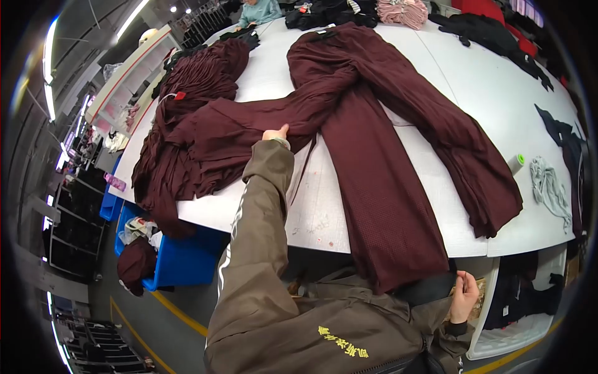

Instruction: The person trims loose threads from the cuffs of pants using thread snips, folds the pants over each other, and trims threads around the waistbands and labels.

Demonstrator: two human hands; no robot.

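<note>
A long maroon garment (386, 187) lies across the white table, one end hanging over the near edge against my body. My left hand (276, 133) is closed on maroon cloth at the garment's left part, thumb on top, other fingers largely hidden. Beside it, a pile of maroon garments (199, 78) with a red tag spreads over the left side. My right hand (464, 296) is off the near table edge, right of the hanging end, its fingers loosely bent and apart, holding nothing visible.
A blue bin (187, 258) stands below the table's left edge, near a pink bottle (115, 182). Rightward on the table (461, 124) are a green-capped roll (516, 163), grey cloth (549, 190) and black garments (483, 38). Another person (260, 11) is at the far side.
</note>
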